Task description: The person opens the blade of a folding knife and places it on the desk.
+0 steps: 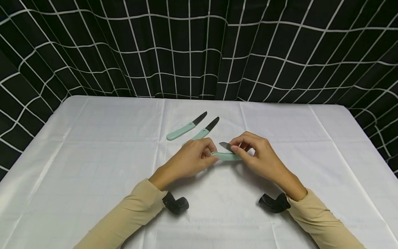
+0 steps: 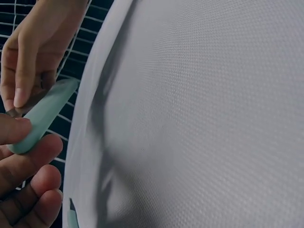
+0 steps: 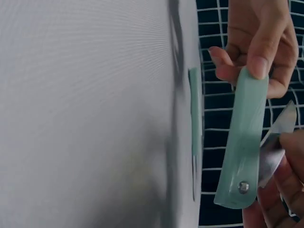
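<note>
A folding knife (image 1: 228,157) with a mint-green handle is held up between both hands, above the white cloth. Thumb and fingers of my left hand (image 1: 189,159) pinch the tail end of its handle. At the pivot end, my right hand (image 1: 260,152) pinches the blade (image 3: 278,137), which stands partly swung out of the handle at an angle. A silver rivet (image 3: 243,186) shows at that end in the right wrist view. My right fingers cover part of the blade.
Two more mint-green folding knives lie just beyond the left hand, blades out and pointing away to the right: one farther back (image 1: 181,132), one nearer (image 1: 202,133) and partly hidden by that hand. A white cloth (image 1: 93,173) covers the table. Behind hangs a black grid-patterned curtain (image 1: 180,45).
</note>
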The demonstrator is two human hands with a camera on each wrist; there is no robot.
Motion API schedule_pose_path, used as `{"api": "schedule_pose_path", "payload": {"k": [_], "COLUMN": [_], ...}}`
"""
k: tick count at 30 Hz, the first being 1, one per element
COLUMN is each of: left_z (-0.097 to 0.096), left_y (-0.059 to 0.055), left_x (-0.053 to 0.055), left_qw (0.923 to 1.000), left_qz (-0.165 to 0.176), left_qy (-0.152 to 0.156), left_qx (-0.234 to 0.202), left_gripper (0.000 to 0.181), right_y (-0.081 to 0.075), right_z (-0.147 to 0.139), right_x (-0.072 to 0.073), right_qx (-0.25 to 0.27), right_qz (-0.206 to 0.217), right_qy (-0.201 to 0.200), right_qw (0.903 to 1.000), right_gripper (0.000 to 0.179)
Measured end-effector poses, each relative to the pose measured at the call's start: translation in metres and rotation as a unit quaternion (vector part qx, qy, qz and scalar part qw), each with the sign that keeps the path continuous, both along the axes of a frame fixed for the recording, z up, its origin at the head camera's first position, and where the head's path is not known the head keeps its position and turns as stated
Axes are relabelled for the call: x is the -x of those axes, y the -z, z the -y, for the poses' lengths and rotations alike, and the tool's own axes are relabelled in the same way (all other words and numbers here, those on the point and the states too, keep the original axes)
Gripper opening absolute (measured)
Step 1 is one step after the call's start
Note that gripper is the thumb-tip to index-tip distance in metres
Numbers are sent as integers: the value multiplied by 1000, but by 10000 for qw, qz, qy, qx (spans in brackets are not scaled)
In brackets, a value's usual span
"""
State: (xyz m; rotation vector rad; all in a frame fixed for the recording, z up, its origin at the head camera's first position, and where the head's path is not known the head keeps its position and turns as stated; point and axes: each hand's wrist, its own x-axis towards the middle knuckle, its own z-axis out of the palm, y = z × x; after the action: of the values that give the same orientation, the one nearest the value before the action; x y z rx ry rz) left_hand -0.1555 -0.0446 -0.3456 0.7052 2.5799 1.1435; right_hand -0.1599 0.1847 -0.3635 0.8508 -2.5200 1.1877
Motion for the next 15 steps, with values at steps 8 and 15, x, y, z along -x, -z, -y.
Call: {"api": "schedule_pose_path", "payload": {"k": [8,15], "left_z": [1,0], "left_y": [-2,2], "left_x": [-1,-2], "left_qw": [9998,9997], "left_qz": [-142,-83], "left_qy": [102,219], "left_qx": [14,-39], "left_gripper": [8,14], "right_y": [-3,-3], "right_z": [0,-1], "right_x": [-1,-2], "right_qx": [59,-212], "right_qz": [-321,-313], "right_qy": [-471,-583], "right_qw": [9984,9976], "right_gripper": [18,18]}}
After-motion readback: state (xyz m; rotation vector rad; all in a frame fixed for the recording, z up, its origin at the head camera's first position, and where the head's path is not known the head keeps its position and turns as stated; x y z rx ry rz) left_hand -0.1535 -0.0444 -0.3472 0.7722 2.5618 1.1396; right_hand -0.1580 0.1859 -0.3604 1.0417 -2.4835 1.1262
